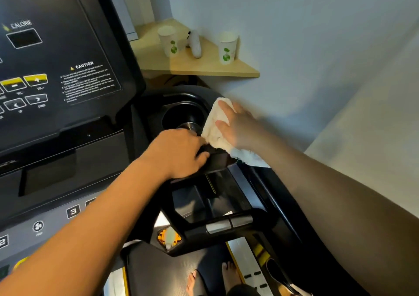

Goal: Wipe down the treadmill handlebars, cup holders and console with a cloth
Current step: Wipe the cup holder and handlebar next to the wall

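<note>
A white cloth (215,129) lies over the right rim of the black cup holder (181,114) on the treadmill. My right hand (237,127) presses flat on the cloth with straight, spread fingers. My left hand (179,152) grips the black handlebar (217,159) just in front of the cup holder, fingers curled round it. The dark console (56,57) with its buttons and caution label fills the upper left. A lower grip bar with silver pads (229,224) sits nearer to me.
A wooden corner shelf (204,65) behind the treadmill carries two paper cups (169,40) (227,47) and a white spray bottle (195,43). A pale wall runs along the right. My bare feet (215,277) stand on the belt below.
</note>
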The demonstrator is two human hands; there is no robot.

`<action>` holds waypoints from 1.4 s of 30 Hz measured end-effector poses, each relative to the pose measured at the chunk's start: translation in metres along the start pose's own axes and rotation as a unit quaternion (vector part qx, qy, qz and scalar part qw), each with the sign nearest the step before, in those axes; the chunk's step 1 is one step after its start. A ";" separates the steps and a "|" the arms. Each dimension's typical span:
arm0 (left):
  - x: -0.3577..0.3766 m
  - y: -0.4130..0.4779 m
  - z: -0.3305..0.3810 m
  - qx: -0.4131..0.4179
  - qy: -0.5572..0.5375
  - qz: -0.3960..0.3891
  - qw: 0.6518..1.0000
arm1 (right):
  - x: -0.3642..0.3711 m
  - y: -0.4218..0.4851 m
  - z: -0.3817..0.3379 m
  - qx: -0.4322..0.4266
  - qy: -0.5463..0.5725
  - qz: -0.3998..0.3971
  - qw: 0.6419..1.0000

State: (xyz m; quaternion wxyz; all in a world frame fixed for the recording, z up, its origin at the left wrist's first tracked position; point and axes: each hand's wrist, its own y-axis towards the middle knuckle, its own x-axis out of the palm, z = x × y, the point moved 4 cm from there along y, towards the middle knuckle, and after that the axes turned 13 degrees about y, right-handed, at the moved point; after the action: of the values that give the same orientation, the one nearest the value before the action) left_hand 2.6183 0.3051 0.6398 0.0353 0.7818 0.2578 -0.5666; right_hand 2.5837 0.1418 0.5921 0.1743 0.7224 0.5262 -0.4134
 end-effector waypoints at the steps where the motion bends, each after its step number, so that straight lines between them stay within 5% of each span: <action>1: 0.001 0.011 0.009 0.032 -0.027 0.016 0.999 | -0.003 0.007 0.003 0.018 0.037 0.001 0.999; 6: 0.013 0.039 0.028 0.115 -0.018 0.087 0.989 | -0.006 -0.004 0.007 -0.006 0.109 0.120 0.987; 9: 0.018 0.030 0.025 0.073 -0.020 0.136 0.988 | -0.003 -0.038 0.013 -0.066 0.103 0.116 0.986; 14: 0.026 0.039 0.025 -0.024 -0.050 0.052 0.997 | 0.003 -0.042 0.028 -0.096 0.055 0.059 0.992; 23: 0.031 0.058 0.020 -0.117 -0.160 -0.061 0.978 | -0.008 0.054 0.014 -0.025 0.097 0.012 0.995; 29: 0.031 0.057 0.020 -0.119 -0.157 -0.073 0.978 | -0.006 0.057 0.036 0.074 0.388 -0.040 0.918; 33: 0.029 0.057 0.021 -0.118 -0.141 -0.053 0.981 | -0.015 0.014 0.038 0.107 0.318 -0.067 0.940; 37: 0.027 0.055 0.022 -0.117 -0.136 -0.028 0.983 | -0.023 0.003 0.021 0.038 0.168 -0.002 0.985; 42: 0.025 0.054 0.023 -0.119 -0.119 -0.010 0.986 | -0.005 0.042 0.019 -0.042 0.050 0.048 0.997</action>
State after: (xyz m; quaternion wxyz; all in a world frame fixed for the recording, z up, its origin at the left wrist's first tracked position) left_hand 2.6283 0.2594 0.5964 0.1527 0.6966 0.3250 -0.6211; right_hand 2.6137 0.1097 0.5768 0.1981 0.7583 0.5161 -0.3457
